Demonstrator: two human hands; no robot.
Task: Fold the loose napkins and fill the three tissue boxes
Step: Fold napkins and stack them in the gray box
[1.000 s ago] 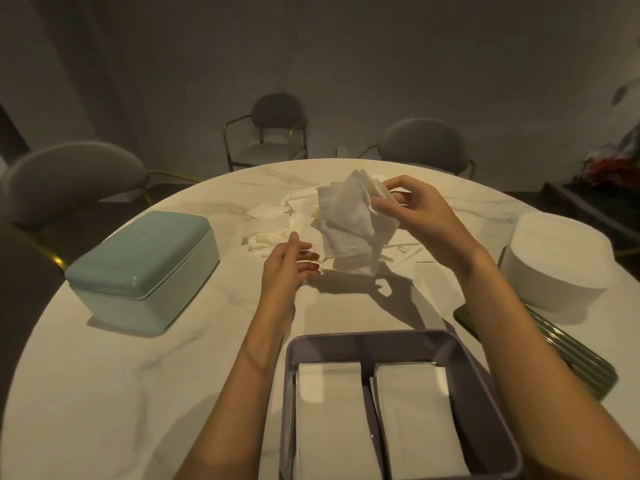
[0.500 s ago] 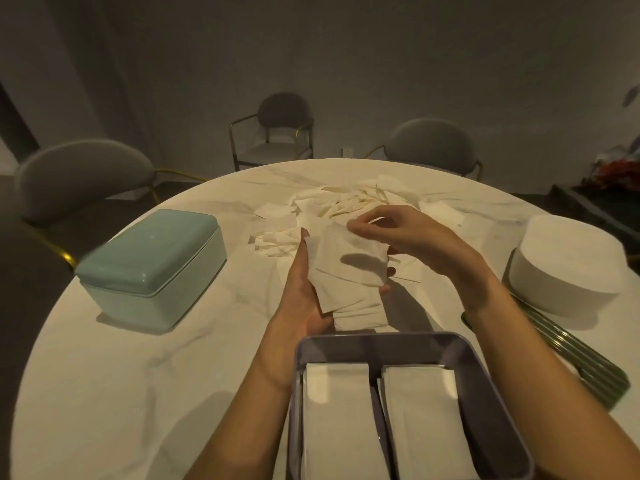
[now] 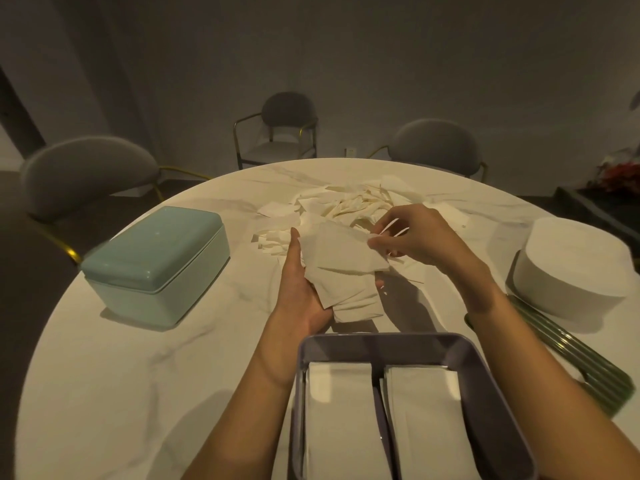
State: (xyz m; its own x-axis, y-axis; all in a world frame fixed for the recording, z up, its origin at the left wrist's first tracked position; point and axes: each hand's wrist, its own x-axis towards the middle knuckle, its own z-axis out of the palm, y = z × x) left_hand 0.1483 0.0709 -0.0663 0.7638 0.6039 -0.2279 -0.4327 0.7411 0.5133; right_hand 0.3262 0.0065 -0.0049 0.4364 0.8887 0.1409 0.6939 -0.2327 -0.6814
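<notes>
Left hand (image 3: 304, 289) palm-up under napkin bundle (image 3: 341, 268), cradling it just above worktop (image 3: 138, 375). Right hand (image 3: 412, 237) pinches bundle's far-right corner between thumb and fingers. Bundle long axis runs near-to-far, tilted slightly right; lies between both hands, straight ahead. Open purple box (image 3: 485, 368) directly below-near, just beside left wrist, two folded stacks already inside. Loose napkin pile (image 3: 349, 206) behind hands. Teal lidded box (image 3: 156, 261) well left, white round box (image 3: 571, 268) right. Judgement: fold continues; purple box nearest drop spot.
</notes>
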